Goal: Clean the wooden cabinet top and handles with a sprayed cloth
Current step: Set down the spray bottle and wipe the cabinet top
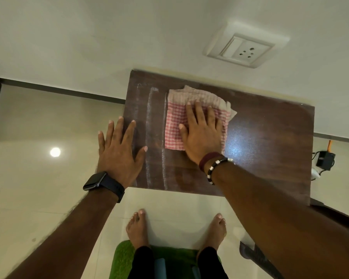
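- The folded red-and-white checked cloth lies flat on the dark brown wooden cabinet top, left of the middle and nearer the wall side than my side.
- My right hand presses down on it with straight, slightly spread fingers; nothing is curled round the fabric, so the palm alone is holding it in place.
- My left hand is flat too, fingers splayed, holding nothing. It sits over the cabinet's left edge, well apart from the cloth; I cannot tell whether it rests on the wood or hovers.
- Pale streaks run front to back between my two hands, and the wood right of the cloth looks glossy under a light reflection.
- I judge the top as partly wiped, and the handles are out of sight from here.
- Risk: with no grip on the fabric, a quick stroke could let my palm slide off or bunch the loose back corner, smearing instead of lifting the residue.
- Risk: leaning hard on the left edge could shift the cabinet on the smooth pale floor tiles.
- Further out are a white wall socket, a black adapter with its cable, and my bare feet by a green mat.
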